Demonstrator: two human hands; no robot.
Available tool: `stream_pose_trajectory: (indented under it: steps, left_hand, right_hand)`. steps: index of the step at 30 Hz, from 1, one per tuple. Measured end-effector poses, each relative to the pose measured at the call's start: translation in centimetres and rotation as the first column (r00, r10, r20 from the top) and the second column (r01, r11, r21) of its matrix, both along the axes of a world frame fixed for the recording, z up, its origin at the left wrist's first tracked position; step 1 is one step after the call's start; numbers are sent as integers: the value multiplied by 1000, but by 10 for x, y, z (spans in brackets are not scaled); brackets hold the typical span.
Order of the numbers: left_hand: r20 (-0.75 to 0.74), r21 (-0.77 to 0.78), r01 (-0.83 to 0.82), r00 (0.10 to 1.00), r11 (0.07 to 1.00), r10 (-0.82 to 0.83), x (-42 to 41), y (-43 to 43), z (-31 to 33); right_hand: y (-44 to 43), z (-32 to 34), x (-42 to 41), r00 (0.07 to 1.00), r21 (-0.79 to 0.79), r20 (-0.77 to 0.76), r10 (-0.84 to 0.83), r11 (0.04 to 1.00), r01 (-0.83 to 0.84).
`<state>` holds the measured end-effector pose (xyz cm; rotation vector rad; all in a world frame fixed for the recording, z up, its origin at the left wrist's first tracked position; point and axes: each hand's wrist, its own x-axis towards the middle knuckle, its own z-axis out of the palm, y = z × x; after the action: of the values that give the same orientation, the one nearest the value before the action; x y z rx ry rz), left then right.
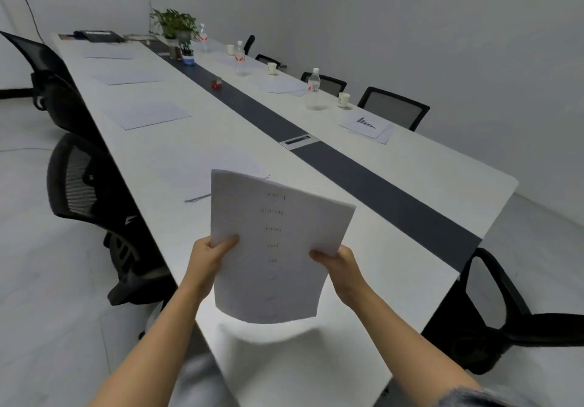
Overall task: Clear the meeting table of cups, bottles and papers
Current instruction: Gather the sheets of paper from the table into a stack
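A thin stack of white paper sheets point(271, 248) was held up above the near end of the tabletop point(410, 166), clear of its surface. The left hand point(210, 256) was pinched on the stack's left edge with the thumb laid over the front, and the right hand point(336, 263) was pinched on the right edge in the same way. The sheets were bowed slightly, and short lines of small print ran down the middle of the top page, too blurred to be read.

The tabletop was long, smooth and white, with a dark grey strip point(373, 182) laid along its middle and a rectangular metal cable hatch point(298, 140) set into that strip. Further flat sheets point(147, 114) were spread along the left edge, one lot just beyond the held stack. Toward the right edge a printed page with a dark bar pattern point(366, 125) lay on other sheets. Beside it stood a clear plastic bottle point(313, 89) with a red and white label, its wording unreadable, and a small pale paper cup point(343, 100). More bottles and cups of the same kind were lined up farther along that edge. A small red object point(216, 84) rested on the grey strip, and a leafy potted plant point(172, 23) stood near the far end. Black mesh-backed chairs point(393, 106) were drawn up along both long edges
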<state>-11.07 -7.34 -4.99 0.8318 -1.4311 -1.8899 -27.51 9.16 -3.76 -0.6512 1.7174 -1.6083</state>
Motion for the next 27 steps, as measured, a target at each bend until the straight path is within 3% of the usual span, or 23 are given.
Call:
stream_pose_trajectory:
  steps: [4,7,14,17,22,24,27]
  left_hand:
    - [-39,-5,-64,997,998,63,31,-74,15]
    - [62,-21,-78,995,997,80,54,-128,22]
    - [245,-74,15,969,997,3,69,-225,10]
    - [318,-46,61,947,997,-43,64,-253,-3]
    - [464,-84,220,872,972,-157,43,-305,-23]
    - [534,-122,281,827,952,-176,34,-331,-31]
    - [631,-139,318,758,938,-164,21,-378,-37]
  right_hand:
    - [-67,-10,32,1000,79,-24,20,997,-18]
    - [-120,-32,68,1000,174,10,23,984,-24]
    - [-204,-42,96,964,254,20,-265,934,251]
    - [-218,-55,74,875,302,17,-483,837,456]
    - [-246,-84,22,554,411,95,-827,539,735]
    - [-269,-93,7,487,405,130,-864,495,769]
    - [-322,-102,-8,498,417,151,-854,512,751]
